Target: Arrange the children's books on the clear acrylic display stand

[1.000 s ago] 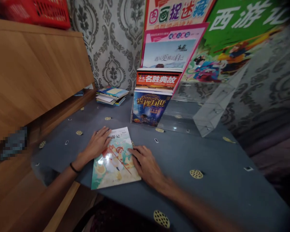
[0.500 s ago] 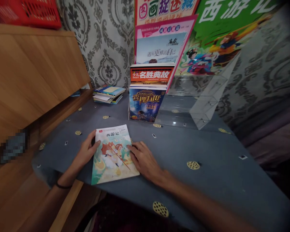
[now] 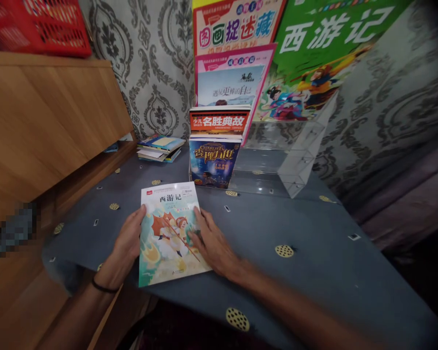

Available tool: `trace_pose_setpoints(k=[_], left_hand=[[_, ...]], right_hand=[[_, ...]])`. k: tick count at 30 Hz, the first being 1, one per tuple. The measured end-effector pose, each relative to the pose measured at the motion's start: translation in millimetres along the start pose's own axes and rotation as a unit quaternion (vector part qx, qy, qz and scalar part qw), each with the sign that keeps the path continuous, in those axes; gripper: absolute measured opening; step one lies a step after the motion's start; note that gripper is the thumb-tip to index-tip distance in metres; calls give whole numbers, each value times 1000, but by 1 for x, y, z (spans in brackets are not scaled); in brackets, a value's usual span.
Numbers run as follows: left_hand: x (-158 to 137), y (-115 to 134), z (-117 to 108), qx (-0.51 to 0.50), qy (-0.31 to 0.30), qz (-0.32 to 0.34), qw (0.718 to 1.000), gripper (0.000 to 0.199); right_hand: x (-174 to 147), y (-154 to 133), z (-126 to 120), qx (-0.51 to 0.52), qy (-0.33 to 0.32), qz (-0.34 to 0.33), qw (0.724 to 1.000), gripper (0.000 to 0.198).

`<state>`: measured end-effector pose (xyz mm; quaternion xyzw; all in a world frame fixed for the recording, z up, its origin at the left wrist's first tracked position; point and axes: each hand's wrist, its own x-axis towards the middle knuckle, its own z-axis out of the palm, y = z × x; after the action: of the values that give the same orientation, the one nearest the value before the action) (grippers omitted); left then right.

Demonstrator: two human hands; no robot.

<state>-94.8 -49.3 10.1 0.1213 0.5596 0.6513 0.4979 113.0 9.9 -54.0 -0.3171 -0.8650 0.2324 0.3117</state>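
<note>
A paperback book (image 3: 167, 243) with a white and teal cover, picturing a figure in yellow and white, faces up in front of me. My left hand (image 3: 129, 236) holds its left edge, with the thumb at the margin and the other fingers hidden behind. On the opposite side my right hand (image 3: 216, 245) grips the right edge, its thumb and a finger over the cover. The book's top edge tilts slightly up from the table. Beyond it, a clear acrylic rack (image 3: 295, 170) carries several upright books, among them a blue one (image 3: 213, 163) in the lowest tier.
The table (image 3: 255, 287) has a grey-blue cloth with a pineapple pattern. A small pile of books (image 3: 160, 148) lies at the back left, beside a wooden cabinet (image 3: 51, 112) with a red plastic basket (image 3: 58, 26) on top. A large green book (image 3: 314, 63) leans in the rack.
The book has come up a little off the table toward me, held between both hands. My left hand has slid lower along its edge. The view has shifted slightly.
</note>
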Motion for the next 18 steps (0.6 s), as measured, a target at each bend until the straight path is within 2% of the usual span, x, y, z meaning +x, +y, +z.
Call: trace_pose_setpoints(k=[4, 7, 10, 12, 15, 17, 18], left_hand=[[-2, 5, 19, -13, -14, 6, 1000, 33], [1, 3, 26, -12, -17, 25, 999, 36], [5, 2, 28, 5, -12, 49, 999, 39], [7, 6, 30, 26, -14, 80, 996, 42], [6, 18, 35, 68, -52, 184, 979, 48], [0, 30, 38, 116, -82, 283, 949, 53], [-5, 35, 39, 149, -94, 337, 925, 56]], right_hand=[[0, -1, -1, 76, 25, 13, 997, 69], [0, -4, -5, 141, 49, 53, 987, 69], [4, -7, -9, 227, 69, 95, 967, 70], [9, -8, -14, 297, 57, 102, 948, 67], [20, -6, -25, 377, 25, 80, 923, 59], [26, -1, -36, 394, 25, 60, 917, 53], [29, 1, -41, 385, 36, 53, 921, 50]])
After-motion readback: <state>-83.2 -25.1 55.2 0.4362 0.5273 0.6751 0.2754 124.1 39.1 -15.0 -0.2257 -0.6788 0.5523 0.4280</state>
